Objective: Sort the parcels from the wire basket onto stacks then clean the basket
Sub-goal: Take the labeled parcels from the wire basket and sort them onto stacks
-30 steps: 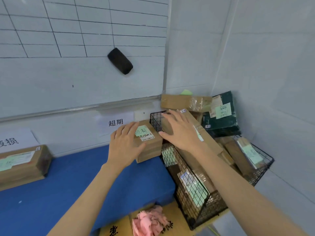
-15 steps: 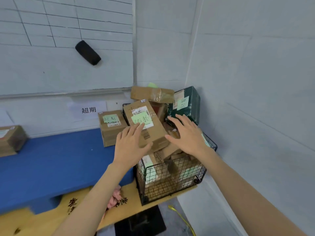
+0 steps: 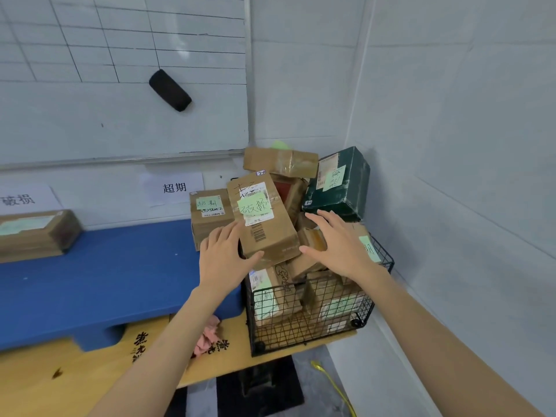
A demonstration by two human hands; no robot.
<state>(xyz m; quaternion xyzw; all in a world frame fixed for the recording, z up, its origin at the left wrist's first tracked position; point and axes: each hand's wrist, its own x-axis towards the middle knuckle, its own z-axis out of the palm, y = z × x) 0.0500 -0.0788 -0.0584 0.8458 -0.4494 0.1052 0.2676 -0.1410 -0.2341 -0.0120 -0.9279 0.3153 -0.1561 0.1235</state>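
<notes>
A black wire basket (image 3: 313, 323) stands on the wooden table's right end, heaped with cardboard parcels. On top lies a tilted brown parcel (image 3: 267, 236) with a green sticky note. My left hand (image 3: 224, 260) touches that parcel's left lower corner, fingers spread, thumb under its near edge. To the parcel's right hovers my right hand (image 3: 340, 245), fingers straight, holding nothing. A dark green box (image 3: 340, 185) and a taped brown parcel (image 3: 279, 161) sit at the back of the heap. Beside the basket, one brown parcel (image 3: 209, 215) stands on the blue platform (image 3: 105, 275) under a paper sign.
Another brown parcel (image 3: 36, 233) lies at the blue platform's far left under a second sign. A pink cloth (image 3: 207, 335) lies on the wooden table (image 3: 75, 371). A whiteboard with a black eraser (image 3: 170, 90) hangs behind. White walls close the corner on the right.
My view swung right and pulled back from the basket. My left hand left the parcel on the blue platform and came onto the tilted top parcel; my right hand moved to that parcel's right side.
</notes>
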